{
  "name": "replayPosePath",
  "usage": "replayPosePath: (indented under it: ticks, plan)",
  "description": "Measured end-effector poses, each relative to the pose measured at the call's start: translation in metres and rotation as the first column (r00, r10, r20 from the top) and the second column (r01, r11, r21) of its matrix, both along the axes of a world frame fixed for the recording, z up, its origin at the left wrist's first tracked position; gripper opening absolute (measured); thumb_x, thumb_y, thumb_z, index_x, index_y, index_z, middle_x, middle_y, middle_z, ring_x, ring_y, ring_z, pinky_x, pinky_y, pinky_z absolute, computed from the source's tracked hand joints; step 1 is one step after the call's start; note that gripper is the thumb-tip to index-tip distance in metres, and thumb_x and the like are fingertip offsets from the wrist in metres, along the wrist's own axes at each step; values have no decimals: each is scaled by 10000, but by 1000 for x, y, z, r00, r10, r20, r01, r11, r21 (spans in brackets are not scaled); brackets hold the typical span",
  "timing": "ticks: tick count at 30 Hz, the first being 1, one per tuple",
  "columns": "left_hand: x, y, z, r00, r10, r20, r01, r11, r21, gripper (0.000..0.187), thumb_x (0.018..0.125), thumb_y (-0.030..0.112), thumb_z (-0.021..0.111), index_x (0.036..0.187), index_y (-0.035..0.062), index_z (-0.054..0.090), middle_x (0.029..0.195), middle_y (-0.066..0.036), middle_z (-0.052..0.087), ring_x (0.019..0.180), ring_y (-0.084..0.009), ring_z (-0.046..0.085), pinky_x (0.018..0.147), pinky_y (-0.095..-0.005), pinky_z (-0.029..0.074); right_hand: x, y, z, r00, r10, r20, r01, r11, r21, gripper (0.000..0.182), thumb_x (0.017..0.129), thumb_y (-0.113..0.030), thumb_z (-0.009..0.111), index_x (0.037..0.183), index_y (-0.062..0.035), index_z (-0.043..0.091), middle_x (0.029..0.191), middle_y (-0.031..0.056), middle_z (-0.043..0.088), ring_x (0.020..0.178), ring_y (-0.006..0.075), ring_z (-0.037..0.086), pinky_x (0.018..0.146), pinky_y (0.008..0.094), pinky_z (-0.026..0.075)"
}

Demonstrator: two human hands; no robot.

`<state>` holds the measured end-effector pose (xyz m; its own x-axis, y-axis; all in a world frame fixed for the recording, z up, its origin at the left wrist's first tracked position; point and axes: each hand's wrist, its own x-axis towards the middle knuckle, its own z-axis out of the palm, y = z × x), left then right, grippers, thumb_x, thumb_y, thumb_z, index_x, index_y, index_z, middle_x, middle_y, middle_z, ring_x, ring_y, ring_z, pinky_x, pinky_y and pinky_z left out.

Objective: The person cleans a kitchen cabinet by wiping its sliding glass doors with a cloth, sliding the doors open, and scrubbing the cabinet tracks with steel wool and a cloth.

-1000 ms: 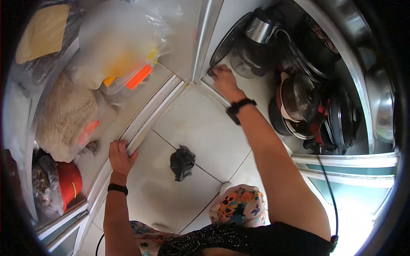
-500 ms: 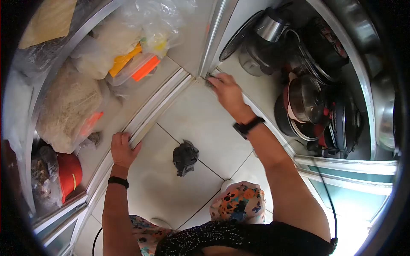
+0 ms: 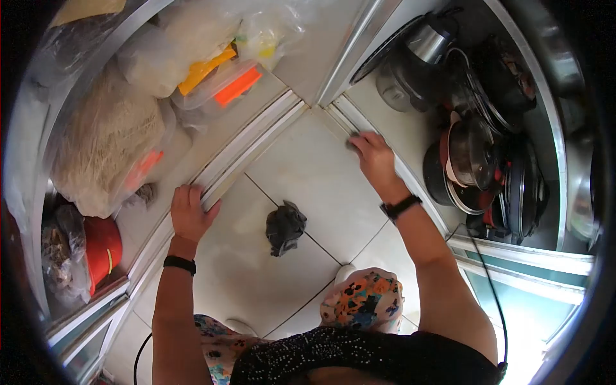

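Note:
My right hand [image 3: 374, 157] is closed on a small dark greyish item, too small to name, at the lower track [image 3: 359, 122] of the right cabinet. My left hand [image 3: 191, 212] rests on the left cabinet's track [image 3: 247, 144], its thumb apart from the fingers and nothing in it. A crumpled dark grey cloth [image 3: 285, 228] lies on the tiled floor [image 3: 256, 276] between my arms.
Black pots and lidded pans [image 3: 471, 157] and a blender-like appliance [image 3: 410, 70] fill the right cabinet. Plastic bags [image 3: 106, 147], an orange-lidded container [image 3: 237, 86] and a red container [image 3: 102, 247] sit at the left. A black cable [image 3: 491, 282] hangs beside my right arm.
My right hand has moved away from the corner, back along the right track toward me. The view has shifted slightly. My left hand remains at the left track.

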<state>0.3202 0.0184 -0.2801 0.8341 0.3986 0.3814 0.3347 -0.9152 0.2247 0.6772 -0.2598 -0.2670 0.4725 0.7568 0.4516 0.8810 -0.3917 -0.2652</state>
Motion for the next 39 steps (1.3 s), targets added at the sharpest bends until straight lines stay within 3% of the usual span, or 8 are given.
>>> replayPosePath:
  ticks: [7, 17, 25, 27, 29, 33, 36, 39]
  plan:
    - [1, 0, 5, 1000, 18, -11, -18, 1000, 7, 537, 688, 320, 823, 1047, 52, 526, 970, -152, 529, 887, -357, 537, 744, -460, 482, 2, 106, 7, 951, 251, 178, -254, 967, -7, 266, 812, -66, 606, 1071, -39, 659, 1040, 104, 658, 928, 286, 642, 773, 372, 550]
    - [2, 0, 3, 1000, 26, -12, -26, 999, 30, 532, 661, 286, 832, 1037, 70, 525, 962, -123, 526, 859, -330, 531, 723, -436, 480, -14, 124, -21, 985, 113, 134, -119, 992, 41, 248, 805, -42, 665, 1053, -39, 679, 1051, 102, 685, 984, 293, 653, 775, 369, 561]
    - [2, -3, 7, 1000, 26, -2, -26, 999, 21, 534, 657, 292, 833, 1030, 65, 524, 951, -122, 526, 857, -331, 530, 722, -439, 477, -36, 97, -1, 978, 99, -186, -77, 990, 121, 193, 812, -41, 663, 1005, -51, 658, 1018, 133, 674, 950, 348, 633, 794, 423, 542]
    - [1, 0, 8, 999, 41, -5, -41, 999, 23, 535, 656, 294, 833, 1028, 64, 524, 949, -121, 527, 855, -328, 530, 722, -438, 476, -65, 52, -30, 953, 164, -253, -201, 972, -126, 178, 871, -134, 594, 1027, -93, 670, 1046, 129, 669, 964, 326, 641, 792, 436, 541]
    - [2, 1, 2, 1000, 25, -1, -25, 1000, 11, 539, 653, 298, 835, 1026, 64, 525, 947, -118, 530, 857, -326, 532, 731, -431, 476, -90, 11, -54, 905, 116, -410, -358, 728, -585, 317, 808, -287, 700, 1078, -125, 664, 1120, 120, 654, 1010, 329, 624, 855, 473, 503]
    - [-2, -3, 4, 1000, 11, -23, -10, 1000, 9, 543, 649, 300, 838, 1025, 64, 525, 951, -117, 534, 865, -326, 537, 742, -432, 480, -151, 3, -50, 885, 204, -419, -322, 917, -234, 563, 685, -294, 800, 1198, -158, 615, 1307, 76, 572, 1204, 323, 521, 1006, 465, 428]
    - [4, 1, 6, 998, 39, -58, -38, 999, 12, 542, 648, 293, 838, 1030, 66, 527, 957, -115, 534, 872, -327, 539, 746, -435, 484, -175, 7, -111, 690, 667, -281, -724, 623, -297, 422, 786, -204, 708, 1195, -154, 619, 1240, 114, 583, 1202, 304, 525, 1021, 424, 461]
    - [0, 2, 0, 999, 23, -37, -23, 1000, -12, 546, 652, 294, 837, 1040, 66, 526, 969, -115, 532, 872, -327, 540, 745, -441, 485, -150, 23, -118, 763, 455, -458, -564, 816, -128, 300, 847, -163, 650, 1144, -123, 633, 1160, 107, 592, 1091, 306, 573, 886, 411, 534]
